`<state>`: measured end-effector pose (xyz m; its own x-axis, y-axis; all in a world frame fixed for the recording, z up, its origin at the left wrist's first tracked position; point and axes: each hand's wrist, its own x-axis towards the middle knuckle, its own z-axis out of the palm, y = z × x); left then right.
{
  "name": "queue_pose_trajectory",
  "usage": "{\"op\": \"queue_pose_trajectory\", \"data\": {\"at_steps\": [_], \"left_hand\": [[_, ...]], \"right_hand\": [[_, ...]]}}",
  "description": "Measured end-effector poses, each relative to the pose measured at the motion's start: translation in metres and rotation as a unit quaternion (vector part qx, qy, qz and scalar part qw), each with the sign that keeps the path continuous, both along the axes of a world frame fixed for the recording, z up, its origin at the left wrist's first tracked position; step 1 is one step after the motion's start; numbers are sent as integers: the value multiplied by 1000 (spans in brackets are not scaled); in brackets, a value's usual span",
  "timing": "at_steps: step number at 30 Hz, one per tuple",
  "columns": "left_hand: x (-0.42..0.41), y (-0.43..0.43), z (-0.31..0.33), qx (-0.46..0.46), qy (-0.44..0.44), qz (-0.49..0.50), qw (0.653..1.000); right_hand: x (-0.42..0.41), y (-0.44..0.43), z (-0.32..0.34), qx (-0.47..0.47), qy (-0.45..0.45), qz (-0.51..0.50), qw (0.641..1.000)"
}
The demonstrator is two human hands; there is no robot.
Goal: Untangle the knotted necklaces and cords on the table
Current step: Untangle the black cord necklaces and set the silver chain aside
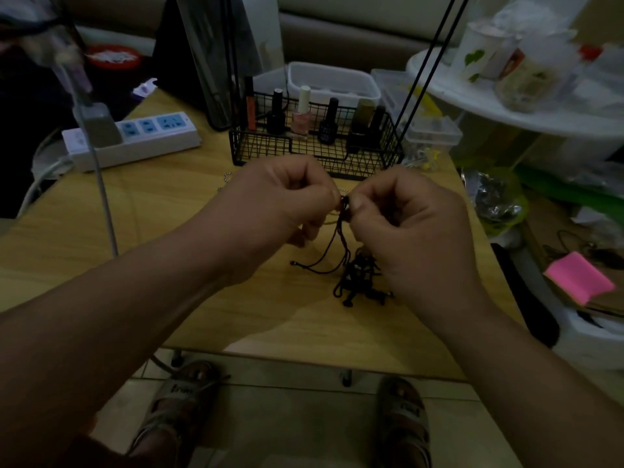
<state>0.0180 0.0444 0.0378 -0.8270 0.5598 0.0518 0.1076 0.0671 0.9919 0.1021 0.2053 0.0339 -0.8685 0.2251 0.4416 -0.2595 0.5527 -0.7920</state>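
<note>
Left hand [287,197] & right hand [405,224] are both curled, thumb and forefinger tips pinching one dark red cord [341,228] at its knot, held a bit above the table [169,214], prob. so the loose ends hang free w/o catching; the hands nearly touch, which I think keeps the pull small. The cord is thin, its ends trailing to 7 o'clock onto the wood; at 5 o'clock from the knot lies a dark tangle [359,282] of other cords, not yet sorted; a thin silver chain [227,177] shows at 10 o'clock.
</note>
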Motion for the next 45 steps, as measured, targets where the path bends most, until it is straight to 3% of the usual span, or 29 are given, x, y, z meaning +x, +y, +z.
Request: {"op": "queue_pose_trajectory", "data": {"at_steps": [2, 4, 9, 14, 19, 21, 24, 26, 28, 31, 36, 39, 42, 45], "left_hand": [[0, 1, 0, 5, -18, 5, 1000], [-3, -1, 1, -11, -5, 9, 1000], [-4, -6, 0, -57, 64, -9, 996], [-2, -6, -3, -125, 156, -11, 980], [0, -5, -5, -135, 187, -22, 973], [-2, -4, -4, -106, 156, -16, 982], [-4, -3, -3, -43, 73, -3, 996], [-4, -2, -3, -20, 40, 0, 999], [-3, -1, -3, -20, 33, -3, 999], [-4, -1, -4, -36, 32, -5, 999], [-3, -1, -4, -41, 45, -12, 998], [-3, -1, -5, -43, 48, -14, 998], [-3, -1, -5, -30, 24, -2, 999], [-3, 2, -6, -20, 5, 9, 1000]], "right_hand": [[-1, -4, -1, -132, -53, 4, 990], [-3, -1, 1, -140, -100, 24, 985], [-2, 14, 7, 76, -88, 53, 992], [-3, 19, 14, 318, -49, 70, 944], [-3, 14, 16, 398, -27, 47, 916], [-2, 14, 13, 335, -10, 31, 942], [0, 13, 7, 92, -29, 14, 995], [-1, 10, 5, -45, -72, 15, 996], [-3, 10, 5, -110, -124, 27, 986], [-3, 19, 3, -70, -156, 54, 984], [-1, 21, 7, 109, -104, 72, 986], [-3, 19, 5, 114, -89, 59, 988], [-5, 15, 0, -87, -120, 52, 988], [-7, 4, -4, -364, -170, 70, 913]]}}
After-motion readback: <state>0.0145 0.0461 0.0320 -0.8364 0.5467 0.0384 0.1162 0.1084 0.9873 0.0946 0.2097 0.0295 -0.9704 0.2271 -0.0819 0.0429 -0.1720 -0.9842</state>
